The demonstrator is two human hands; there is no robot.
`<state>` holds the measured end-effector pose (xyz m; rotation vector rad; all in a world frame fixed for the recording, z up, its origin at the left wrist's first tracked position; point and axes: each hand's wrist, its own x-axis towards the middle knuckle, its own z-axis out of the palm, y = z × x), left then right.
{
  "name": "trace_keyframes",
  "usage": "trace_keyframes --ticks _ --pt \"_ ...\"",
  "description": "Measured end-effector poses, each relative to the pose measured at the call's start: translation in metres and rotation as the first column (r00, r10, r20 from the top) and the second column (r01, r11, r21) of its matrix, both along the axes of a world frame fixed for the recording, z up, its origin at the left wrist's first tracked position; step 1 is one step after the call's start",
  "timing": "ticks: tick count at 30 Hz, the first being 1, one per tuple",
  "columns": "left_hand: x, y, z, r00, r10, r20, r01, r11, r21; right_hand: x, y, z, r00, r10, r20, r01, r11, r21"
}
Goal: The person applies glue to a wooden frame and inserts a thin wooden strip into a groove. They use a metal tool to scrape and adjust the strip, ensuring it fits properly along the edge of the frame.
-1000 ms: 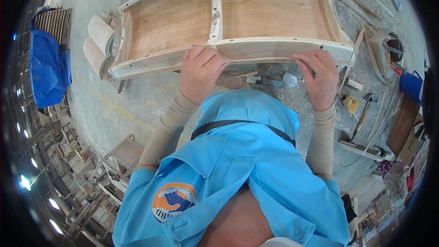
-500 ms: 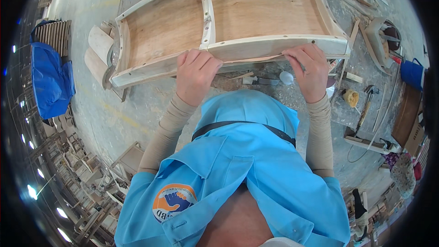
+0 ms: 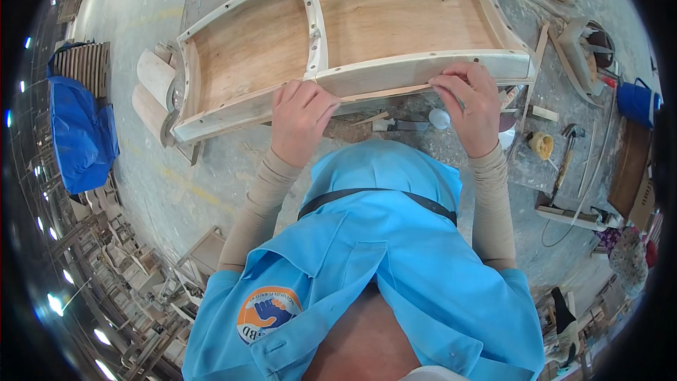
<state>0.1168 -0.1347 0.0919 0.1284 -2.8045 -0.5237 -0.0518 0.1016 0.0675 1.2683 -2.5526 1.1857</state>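
Observation:
A wide wooden frame [image 3: 416,65] with a curved outline, a plywood panel [image 3: 409,14] and a crossbar [image 3: 310,17] lies in front of me. Along the lower edge of its near rail runs a thin wooden strip [image 3: 388,92], slightly bowed away from the rail. My left hand [image 3: 302,114] is closed at the rail's middle, pinching the strip's left part. Toward the rail's right end, my right hand [image 3: 470,109] pinches the same strip between thumb and fingers. The fingers hide the strip where they grip it.
Below the rail lie a flat-bladed tool [image 3: 402,125] and a white round thing [image 3: 439,119]. On the right are a yellow cup [image 3: 541,145], a hammer [image 3: 568,159], wood offcuts [image 3: 544,113] and a blue bucket [image 3: 637,104]. Curved wooden pieces [image 3: 154,92] stand at the left.
My right hand has shifted slightly left along the strip. The left hand stays in place, and the whole view has moved a little.

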Motion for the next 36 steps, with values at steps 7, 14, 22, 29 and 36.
trace_keyframes --ticks 7,14,22,29,36 --pt "-0.001 -0.002 0.001 1.0 -0.002 0.002 0.002 1.0 0.014 0.001 0.003 0.001 1.0 0.014 -0.023 -0.013 0.999 0.053" --pt "-0.002 -0.003 0.003 1.0 -0.008 0.022 0.007 1.0 0.012 0.001 0.002 0.001 1.0 -0.003 -0.025 0.005 0.998 0.059" --pt "-0.02 0.013 0.004 0.997 -0.082 -0.013 0.083 0.995 0.049 0.0 -0.001 0.0 0.999 -0.014 -0.044 0.017 0.998 0.052" --pt "-0.039 0.022 -0.013 0.989 -0.133 -0.06 0.135 0.991 0.02 0.0 -0.003 0.002 0.999 -0.013 -0.049 0.015 0.998 0.057" --pt "-0.038 0.021 -0.016 0.986 -0.152 -0.07 0.153 0.988 0.014 0.004 -0.006 0.003 0.999 -0.013 -0.035 0.015 0.999 0.051"
